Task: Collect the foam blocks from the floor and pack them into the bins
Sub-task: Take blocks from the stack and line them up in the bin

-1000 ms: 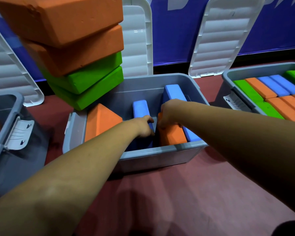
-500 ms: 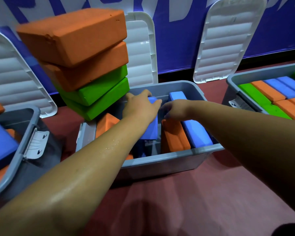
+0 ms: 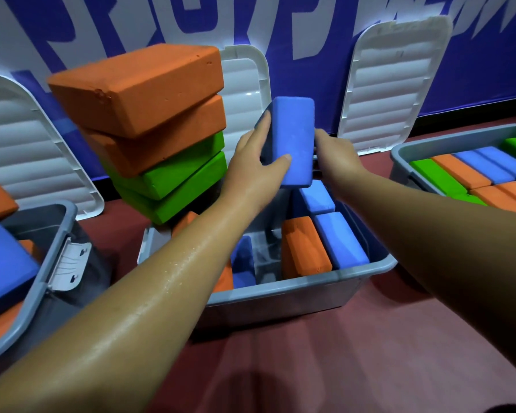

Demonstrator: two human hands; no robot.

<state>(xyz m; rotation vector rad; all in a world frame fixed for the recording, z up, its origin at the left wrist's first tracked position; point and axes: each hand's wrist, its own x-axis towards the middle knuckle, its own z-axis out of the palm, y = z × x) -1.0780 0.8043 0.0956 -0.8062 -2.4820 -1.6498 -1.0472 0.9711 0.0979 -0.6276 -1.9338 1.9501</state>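
Observation:
My left hand [image 3: 253,165] grips a blue foam block [image 3: 294,138] upright above the middle grey bin [image 3: 280,296]. My right hand [image 3: 335,156] touches the block's right edge; its fingers are hidden behind the block. Inside the bin stand an orange block [image 3: 303,248] and blue blocks [image 3: 340,245] on the right, with more blue and orange pieces low on the left. A leaning stack of two orange blocks [image 3: 143,93] over two green blocks [image 3: 173,180] rests on the bin's far left corner.
A grey bin [image 3: 42,263] at the left holds blue and orange blocks. Another bin [image 3: 405,150] at the right is packed with green, orange and blue blocks. White lids [image 3: 393,81] lean on the blue wall. Red floor lies in front.
My left hand has lifted the blue block up out of the middle bin, and my right hand rose from the orange block to meet it. The view tilted upward.

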